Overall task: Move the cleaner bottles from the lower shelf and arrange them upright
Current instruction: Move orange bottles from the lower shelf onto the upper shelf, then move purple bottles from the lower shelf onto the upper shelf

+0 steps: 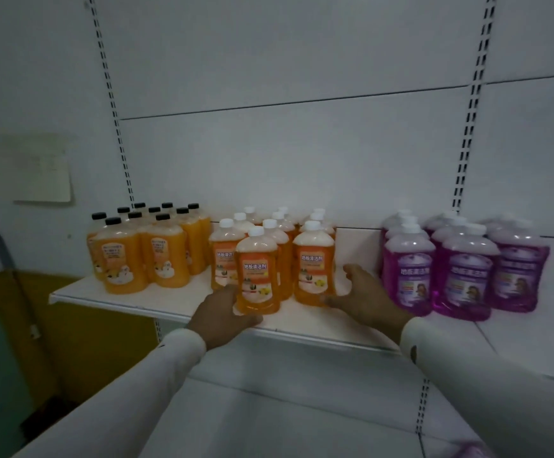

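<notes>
- The left hand (226,314) wraps around the base of the front orange bottle (258,276), thumb and fingers curled round its lower sides; the bottle stands upright at the front edge of the shelf (120,294).
- That bottle is clear plastic with rounded shoulders, a white screw cap, orange liquid and an orange-and-white label with printed characters.
- The right hand (364,294) reaches in with its fingers spread, fingertips at the lower right side of a second orange bottle (313,267); whether they press the plastic or merely come close cannot be told.
- Behind these two stands a tight cluster of white-capped orange bottles (280,226) of the same shape, all upright.
- To the left, apart from them, is a group of black-capped bottles (156,249), taller and straighter, with cloudy orange liquid and pale labels.
- To the right, well apart, stand purple bottles (467,276), broad and squat, filled with violet liquid, with pale caps and glossy labels.
- The shelf is a flat white board with a smooth painted face, mounted on slotted metal uprights (467,137) against a plain white back panel.
- Both arms wear white long sleeves (170,361) of soft cloth.
</notes>
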{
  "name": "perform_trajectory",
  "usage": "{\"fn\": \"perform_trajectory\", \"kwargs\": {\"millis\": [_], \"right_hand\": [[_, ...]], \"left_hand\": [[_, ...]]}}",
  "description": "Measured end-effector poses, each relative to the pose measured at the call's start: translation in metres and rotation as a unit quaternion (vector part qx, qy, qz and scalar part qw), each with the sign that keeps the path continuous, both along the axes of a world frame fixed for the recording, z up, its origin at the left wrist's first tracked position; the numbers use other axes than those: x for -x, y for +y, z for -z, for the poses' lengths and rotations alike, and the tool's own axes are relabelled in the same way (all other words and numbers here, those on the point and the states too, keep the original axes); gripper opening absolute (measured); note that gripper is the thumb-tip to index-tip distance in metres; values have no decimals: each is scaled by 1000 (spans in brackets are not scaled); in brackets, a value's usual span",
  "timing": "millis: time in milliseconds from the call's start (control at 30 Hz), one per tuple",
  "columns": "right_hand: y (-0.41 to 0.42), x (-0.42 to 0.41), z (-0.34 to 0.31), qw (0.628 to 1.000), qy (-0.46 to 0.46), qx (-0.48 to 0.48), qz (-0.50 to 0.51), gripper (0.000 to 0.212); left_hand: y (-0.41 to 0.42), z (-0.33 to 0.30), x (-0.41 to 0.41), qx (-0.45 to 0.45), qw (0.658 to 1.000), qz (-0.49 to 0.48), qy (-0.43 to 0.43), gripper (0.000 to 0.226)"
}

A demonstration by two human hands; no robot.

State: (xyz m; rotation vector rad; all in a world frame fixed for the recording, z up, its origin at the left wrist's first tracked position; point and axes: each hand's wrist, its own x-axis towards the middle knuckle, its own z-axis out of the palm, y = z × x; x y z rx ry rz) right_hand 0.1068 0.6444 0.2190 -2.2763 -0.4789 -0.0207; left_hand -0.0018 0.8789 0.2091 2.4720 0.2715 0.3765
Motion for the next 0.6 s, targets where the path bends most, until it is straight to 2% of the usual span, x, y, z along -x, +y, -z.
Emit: {"fn": "perform_trajectory", "kwargs": {"millis": [67, 133, 200, 333, 600], "right_hand": [[-13, 17, -4, 999, -14, 36, 17, 86], [-26, 35, -10, 997, -30, 63, 32, 79], [-40, 56, -13, 994, -43, 88, 42, 73], [-77, 98, -3, 988, -58, 123, 77, 70], [-182, 162, 27, 971, -8, 167, 172, 71]], "left_hand": [[-10, 0, 10, -8, 1000, -1, -27, 52], [-18, 2, 16, -35, 999, 17, -20, 60], [-31, 8, 22, -66, 996, 58, 4, 71], [-78, 27, 32, -101, 980, 170, 12, 73], [-185, 80, 46, -92, 947, 305, 32, 72]]}}
